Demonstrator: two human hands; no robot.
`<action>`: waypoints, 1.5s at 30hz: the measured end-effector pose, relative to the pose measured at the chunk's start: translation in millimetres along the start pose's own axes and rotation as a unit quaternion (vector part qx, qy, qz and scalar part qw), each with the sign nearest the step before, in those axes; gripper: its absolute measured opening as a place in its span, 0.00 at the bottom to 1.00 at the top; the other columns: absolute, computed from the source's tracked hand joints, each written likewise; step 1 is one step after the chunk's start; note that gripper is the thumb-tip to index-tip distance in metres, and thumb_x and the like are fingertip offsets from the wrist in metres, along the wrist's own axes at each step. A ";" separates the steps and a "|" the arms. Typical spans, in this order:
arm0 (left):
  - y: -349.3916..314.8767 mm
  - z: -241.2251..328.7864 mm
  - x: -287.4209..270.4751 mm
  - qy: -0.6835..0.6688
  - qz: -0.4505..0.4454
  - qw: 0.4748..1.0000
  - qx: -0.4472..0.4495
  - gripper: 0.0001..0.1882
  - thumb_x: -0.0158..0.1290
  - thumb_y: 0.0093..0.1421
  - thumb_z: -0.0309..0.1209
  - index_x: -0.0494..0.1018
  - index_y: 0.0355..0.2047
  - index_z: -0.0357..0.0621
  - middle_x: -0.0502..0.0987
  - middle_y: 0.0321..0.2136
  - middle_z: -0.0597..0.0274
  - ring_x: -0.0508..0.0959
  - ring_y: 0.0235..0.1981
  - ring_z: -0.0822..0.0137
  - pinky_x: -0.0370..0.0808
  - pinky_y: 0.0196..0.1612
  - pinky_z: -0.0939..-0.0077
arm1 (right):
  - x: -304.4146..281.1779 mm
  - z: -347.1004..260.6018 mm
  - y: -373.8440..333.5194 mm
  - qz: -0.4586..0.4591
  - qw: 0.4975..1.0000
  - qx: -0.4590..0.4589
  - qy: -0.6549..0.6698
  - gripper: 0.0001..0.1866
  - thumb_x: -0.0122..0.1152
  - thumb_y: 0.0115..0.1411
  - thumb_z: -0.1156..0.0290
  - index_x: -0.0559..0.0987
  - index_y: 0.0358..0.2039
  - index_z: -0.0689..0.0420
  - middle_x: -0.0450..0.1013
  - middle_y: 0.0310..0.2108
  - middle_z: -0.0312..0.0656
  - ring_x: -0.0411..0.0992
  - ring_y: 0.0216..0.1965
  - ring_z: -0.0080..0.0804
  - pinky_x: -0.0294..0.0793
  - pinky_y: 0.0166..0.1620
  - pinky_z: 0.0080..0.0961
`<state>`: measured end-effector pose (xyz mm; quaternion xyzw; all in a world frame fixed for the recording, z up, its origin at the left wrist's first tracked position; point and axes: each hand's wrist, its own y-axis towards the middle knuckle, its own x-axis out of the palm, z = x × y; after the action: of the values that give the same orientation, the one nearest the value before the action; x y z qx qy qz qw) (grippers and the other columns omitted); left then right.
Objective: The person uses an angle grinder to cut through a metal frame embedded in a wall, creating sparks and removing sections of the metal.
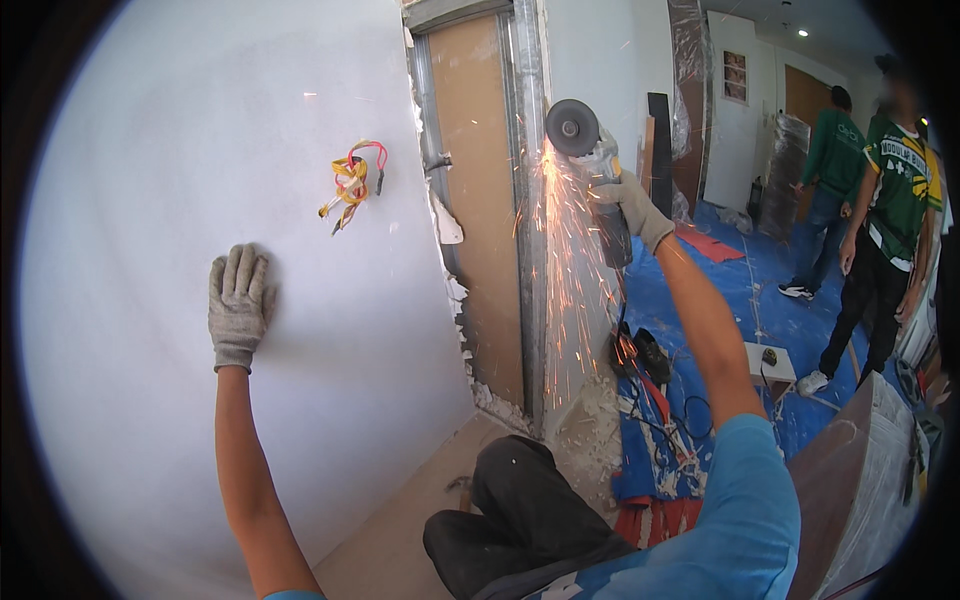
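My right hand (637,208), in a grey work glove, is wrapped round an angle grinder (612,228) held out at arm's length. Its dark disc (573,128) is at the metal frame (534,200) on the edge of the wall opening, and orange sparks (562,270) stream downward from there. Gloved as well, my left hand (238,300) lies flat against the white wall (150,200), fingers stretched out. Between the hands, a bundle of yellow and red wires (351,183) sticks out of the wall. Brown board (480,200) shows inside the opening, beside broken plaster edges.
Plaster rubble (588,430) lies at the foot of the wall. Blue sheeting (745,290) covers the floor on the right, with cables, dark shoes (652,355) and a white box (770,368). Two people (880,210) in green tops stand there. A plastic-wrapped panel (860,480) leans at the near right.
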<state>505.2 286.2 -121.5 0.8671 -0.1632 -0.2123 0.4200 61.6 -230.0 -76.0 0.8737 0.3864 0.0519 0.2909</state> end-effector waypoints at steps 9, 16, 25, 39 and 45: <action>0.8 -1.5 1.9 -0.002 -0.008 1.000 -0.006 0.30 0.53 0.70 0.42 0.65 0.69 0.50 0.63 0.73 0.61 0.58 0.75 0.59 0.54 0.77 0.50 | 2.0 4.8 -0.6 -0.013 1.000 0.007 0.026 0.21 0.71 0.54 0.70 0.77 0.47 0.61 0.77 0.31 0.40 0.78 0.26 0.29 0.80 0.30 0.30; -0.7 -1.4 3.4 -0.008 0.008 1.000 -0.009 0.30 0.52 0.71 0.43 0.64 0.70 0.49 0.62 0.73 0.61 0.57 0.76 0.59 0.53 0.77 0.51 | -2.0 0.2 4.7 -0.006 1.000 -0.017 0.019 0.22 0.71 0.54 0.70 0.77 0.48 0.63 0.78 0.34 0.36 0.78 0.34 0.26 0.79 0.40 0.23; 0.7 -1.2 1.1 -0.010 -0.003 1.000 -0.014 0.29 0.54 0.69 0.42 0.66 0.68 0.49 0.64 0.72 0.60 0.59 0.75 0.59 0.54 0.77 0.51 | -1.4 4.8 4.4 -0.026 0.999 -0.006 0.020 0.23 0.72 0.54 0.71 0.79 0.50 0.63 0.78 0.36 0.36 0.75 0.32 0.24 0.78 0.37 0.27; 1.3 -1.9 0.9 0.000 0.008 1.000 0.005 0.29 0.54 0.69 0.41 0.66 0.68 0.49 0.63 0.73 0.59 0.58 0.75 0.58 0.54 0.76 0.49 | 1.9 8.5 -4.4 -0.016 0.999 -0.001 0.043 0.23 0.71 0.54 0.73 0.76 0.49 0.62 0.78 0.33 0.38 0.78 0.30 0.28 0.81 0.35 0.29; 1.8 -1.0 -2.9 -0.004 -0.005 1.000 0.005 0.30 0.55 0.68 0.41 0.66 0.68 0.48 0.64 0.72 0.59 0.59 0.74 0.58 0.56 0.76 0.49 | -4.3 10.2 11.8 -0.021 0.999 0.007 0.046 0.23 0.72 0.53 0.72 0.77 0.49 0.61 0.77 0.33 0.36 0.77 0.29 0.25 0.78 0.33 0.27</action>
<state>503.1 287.1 -118.8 0.8692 -0.1615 -0.2172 0.4138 69.5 -244.1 -77.4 0.8643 0.4177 0.0830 0.2677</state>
